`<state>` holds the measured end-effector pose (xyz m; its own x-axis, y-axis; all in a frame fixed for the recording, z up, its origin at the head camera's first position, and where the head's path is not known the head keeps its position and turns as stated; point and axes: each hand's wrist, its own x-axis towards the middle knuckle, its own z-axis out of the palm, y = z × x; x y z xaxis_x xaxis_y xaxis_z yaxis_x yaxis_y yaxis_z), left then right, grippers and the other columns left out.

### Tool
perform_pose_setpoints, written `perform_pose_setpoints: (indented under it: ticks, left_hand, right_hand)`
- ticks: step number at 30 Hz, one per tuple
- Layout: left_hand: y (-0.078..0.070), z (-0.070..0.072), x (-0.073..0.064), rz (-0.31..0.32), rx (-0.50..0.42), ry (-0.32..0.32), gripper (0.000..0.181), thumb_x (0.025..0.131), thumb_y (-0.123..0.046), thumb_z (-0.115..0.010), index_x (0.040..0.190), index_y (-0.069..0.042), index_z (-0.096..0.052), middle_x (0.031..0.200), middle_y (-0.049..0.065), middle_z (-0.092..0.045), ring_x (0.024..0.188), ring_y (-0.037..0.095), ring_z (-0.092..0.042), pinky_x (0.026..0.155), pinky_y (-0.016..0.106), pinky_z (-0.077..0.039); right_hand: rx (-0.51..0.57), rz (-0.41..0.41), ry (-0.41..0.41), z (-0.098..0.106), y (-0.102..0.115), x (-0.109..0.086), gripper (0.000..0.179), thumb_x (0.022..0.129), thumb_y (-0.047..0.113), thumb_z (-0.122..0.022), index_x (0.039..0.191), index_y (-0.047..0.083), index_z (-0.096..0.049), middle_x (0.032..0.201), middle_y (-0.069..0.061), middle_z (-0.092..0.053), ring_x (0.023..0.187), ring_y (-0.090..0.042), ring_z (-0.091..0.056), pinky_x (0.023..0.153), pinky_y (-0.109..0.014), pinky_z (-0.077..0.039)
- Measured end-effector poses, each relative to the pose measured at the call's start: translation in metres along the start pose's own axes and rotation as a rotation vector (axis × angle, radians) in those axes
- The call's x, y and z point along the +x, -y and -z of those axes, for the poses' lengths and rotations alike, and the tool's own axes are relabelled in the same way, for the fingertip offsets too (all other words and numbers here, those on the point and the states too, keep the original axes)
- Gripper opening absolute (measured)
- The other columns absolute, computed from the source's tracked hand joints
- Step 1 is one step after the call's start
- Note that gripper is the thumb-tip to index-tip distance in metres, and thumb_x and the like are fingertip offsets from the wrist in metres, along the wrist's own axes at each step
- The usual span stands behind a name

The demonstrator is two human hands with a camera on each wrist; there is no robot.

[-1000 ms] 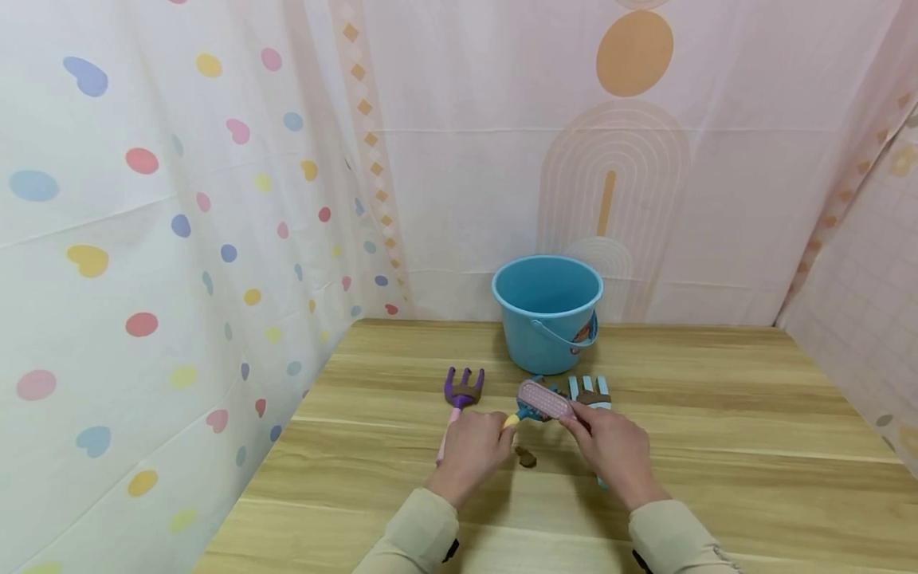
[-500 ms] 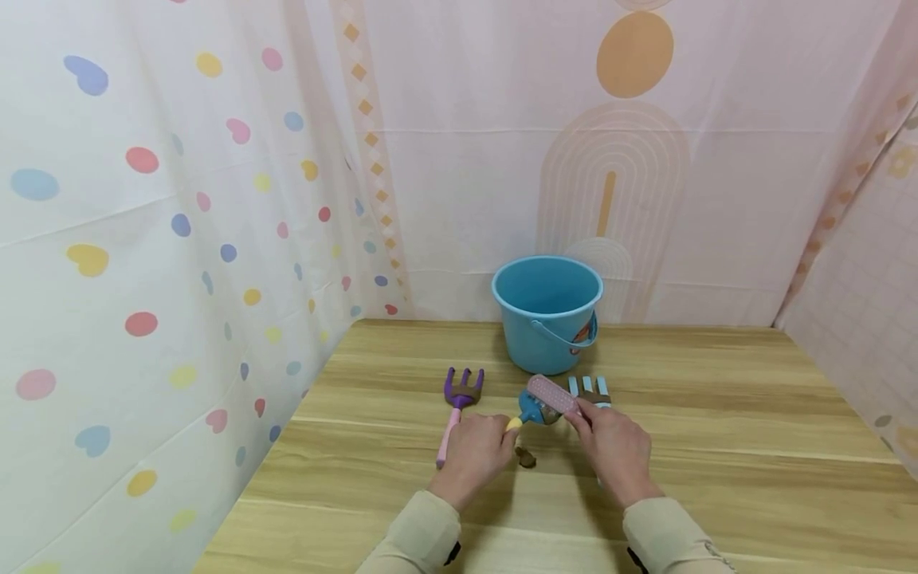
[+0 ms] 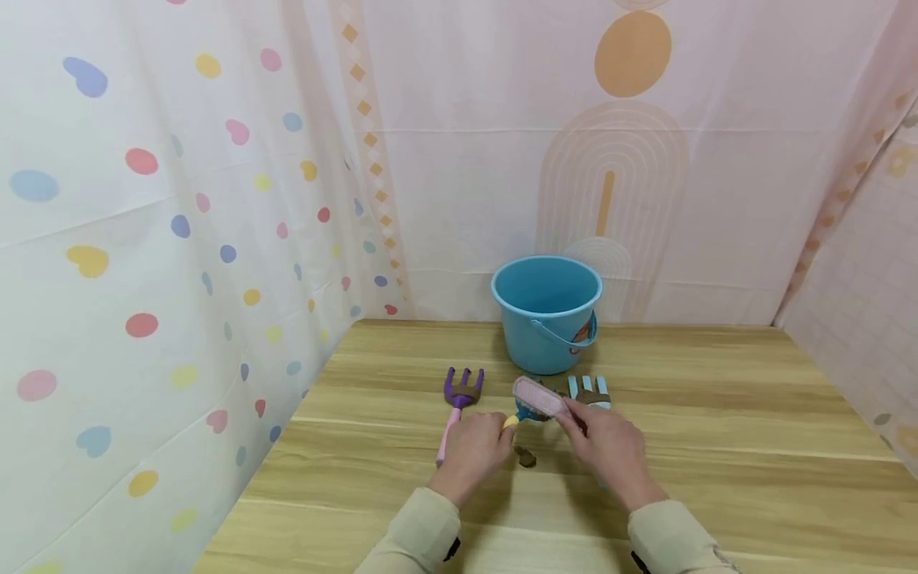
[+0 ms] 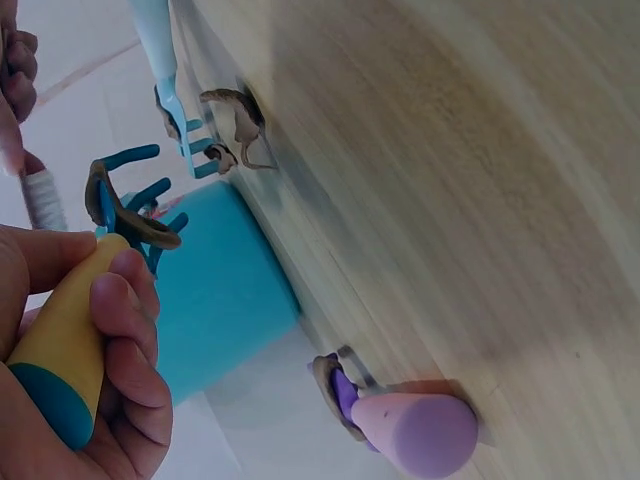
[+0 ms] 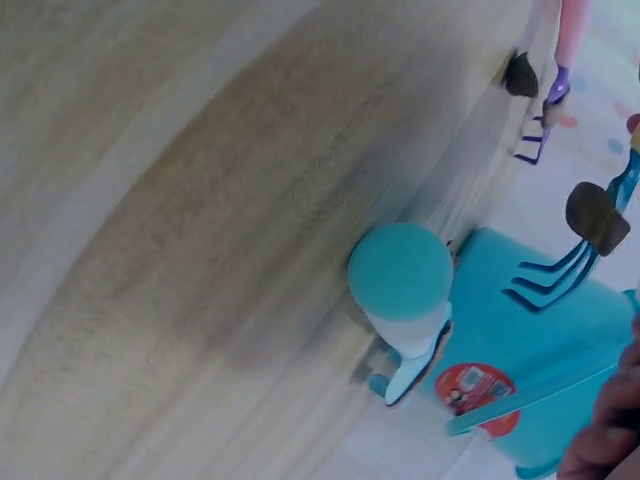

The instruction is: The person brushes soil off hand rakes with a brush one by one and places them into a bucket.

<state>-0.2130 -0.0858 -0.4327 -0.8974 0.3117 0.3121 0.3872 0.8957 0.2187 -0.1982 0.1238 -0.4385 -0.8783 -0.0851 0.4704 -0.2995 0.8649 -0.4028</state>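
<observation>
Left hand [image 3: 471, 451] fingers clamped on blue rake [image 3: 526, 412], right hand [image 3: 611, 448] fingers on pink brush [image 3: 539, 396], bucket [image 3: 547, 339] at 12 o'clock. Likely scrubbing; next: loosen brown lump [image 5: 597, 216].

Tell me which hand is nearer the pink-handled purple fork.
Left. In the head view, the left hand is just to the right of the purple fork, close beside it; the right hand is much farther right.

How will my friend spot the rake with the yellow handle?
Find the blue bucket on the table. In front of it, the left hand grips the blue rake. Its yellow handle sets it apart from the purple rake and light-blue rake nearby.
</observation>
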Motion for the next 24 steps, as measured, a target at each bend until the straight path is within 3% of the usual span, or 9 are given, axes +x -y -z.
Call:
perform_pose_setpoints:
  ticks: [4, 9, 17, 24]
  left_hand:
    - [0.0010, 0.0004, 0.0003, -0.013, 0.006, -0.023, 0.029, 0.093, -0.027, -0.066, 0.068, -0.016, -0.061, 0.056, -0.007, -0.049, 0.049, 0.009, -0.046, 0.044, 0.027, -0.037]
    - [-0.0016, 0.0006, 0.0000, -0.021, -0.003, -0.019, 0.025, 0.093, -0.027, -0.066, 0.071, -0.015, -0.065, 0.055, -0.008, -0.049, 0.047, 0.008, -0.044, 0.043, 0.026, -0.036]
    - [-0.0028, 0.0004, -0.0007, -0.047, 0.021, -0.046, 0.027, 0.091, -0.026, -0.069, 0.068, -0.015, -0.061, 0.054, -0.008, -0.046, 0.047, 0.009, -0.043, 0.043, 0.027, -0.035]
    - [-0.0037, 0.0014, -0.0010, -0.060, 0.010, -0.050, 0.026, 0.091, -0.025, -0.069, 0.068, -0.015, -0.061, 0.054, -0.008, -0.045, 0.047, 0.008, -0.041, 0.044, 0.027, -0.034]
  right_hand:
    - [-0.054, 0.028, -0.041, -0.0020, 0.0014, -0.0026, 0.031, 0.089, 0.030, -0.075, 0.114, 0.012, -0.075, 0.082, -0.011, -0.072, 0.060, -0.028, -0.065, 0.042, -0.038, -0.042]
    - [-0.082, -0.036, -0.049, -0.0023, 0.0012, -0.0024, 0.032, 0.090, 0.032, -0.073, 0.115, 0.012, -0.074, 0.079, -0.013, -0.070, 0.054, -0.028, -0.061, 0.039, -0.037, -0.037]
    - [-0.064, -0.102, -0.009, -0.0024, -0.0011, -0.0007, 0.033, 0.092, 0.032, -0.071, 0.118, 0.012, -0.073, 0.084, -0.017, -0.071, 0.054, -0.024, -0.058, 0.039, -0.035, -0.034]
    - [-0.048, -0.127, -0.015, -0.0021, -0.0026, -0.0007, 0.031, 0.093, 0.033, -0.070, 0.118, 0.014, -0.073, 0.086, -0.016, -0.071, 0.059, -0.029, -0.062, 0.041, -0.036, -0.038]
